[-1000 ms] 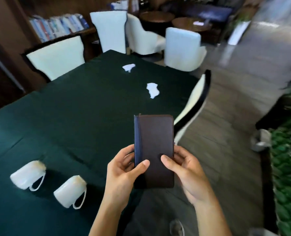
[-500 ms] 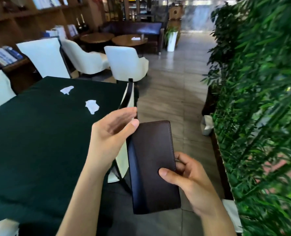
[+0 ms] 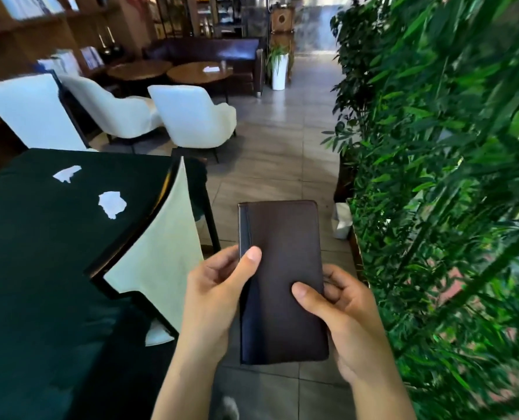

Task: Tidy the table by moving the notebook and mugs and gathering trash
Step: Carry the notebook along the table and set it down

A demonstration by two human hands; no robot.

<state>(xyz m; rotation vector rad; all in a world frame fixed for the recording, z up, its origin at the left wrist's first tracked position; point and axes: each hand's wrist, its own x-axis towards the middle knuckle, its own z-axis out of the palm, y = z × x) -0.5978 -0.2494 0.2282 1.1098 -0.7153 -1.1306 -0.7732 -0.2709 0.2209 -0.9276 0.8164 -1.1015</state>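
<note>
Holding the notebook (image 3: 282, 280) closed in both hands, I have it off the table (image 3: 34, 268) and out over the tiled floor, beside the table's right edge. My left hand (image 3: 219, 295) clamps the spine side, thumb laid across the front cover and fingers curled behind; my right hand (image 3: 340, 316) pinches the opposite long edge the same way, thumb on the cover. Gripping both long edges keeps the covers shut and the book level, so I judge nothing loose could slide out while I carry it.

Two scraps of white paper (image 3: 112, 204) lie on the dark green cloth, well apart from my hands, and I read them as the trash left to gather. No mugs show from here. A white chair (image 3: 164, 253) is tucked against the table edge between me and those scraps, so reaching them will likely mean leaning past its back once the notebook is set down somewhere.
</note>
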